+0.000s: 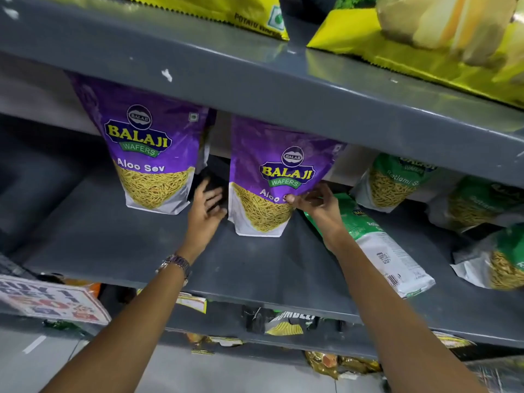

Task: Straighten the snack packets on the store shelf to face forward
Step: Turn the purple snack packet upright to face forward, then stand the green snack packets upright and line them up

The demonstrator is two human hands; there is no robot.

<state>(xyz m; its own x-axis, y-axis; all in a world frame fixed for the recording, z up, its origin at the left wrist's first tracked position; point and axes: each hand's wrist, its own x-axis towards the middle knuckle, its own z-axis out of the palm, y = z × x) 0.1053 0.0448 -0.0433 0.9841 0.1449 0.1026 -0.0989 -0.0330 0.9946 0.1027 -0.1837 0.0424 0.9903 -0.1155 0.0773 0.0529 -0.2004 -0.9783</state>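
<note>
My right hand [314, 201] pinches the right edge of a purple snack packet [269, 177] standing upright on the grey shelf [141, 245]. My left hand [205, 207], fingers spread, rests against its left side, with a second purple packet [147, 154] just beyond and a green packet [377, 245] lying flat under my right wrist.

Middle shelf [119, 239]: it carried the packets you faced, with another shelf [255, 80] above it and one below.
Left Aloo Sev packet [147, 154]: it stood upright towards the back, left of the second one.
Right Aloo Sev packet [269, 182]: it stood upright just right of the gap, nearer you than its neighbour.
Your left hand [205, 211]: it sat in the gap between the two packets, beside the right packet's left edge.
Your right hand [314, 201]: its fingers [290, 198] pinched that packet's right edge.
Flat packet [377, 245]: it lay on the shelf under your right forearm.
Ratlami packets [394, 182]: they stood further right.
Upper packets [425, 52]: they rested on the shelf above.
</note>
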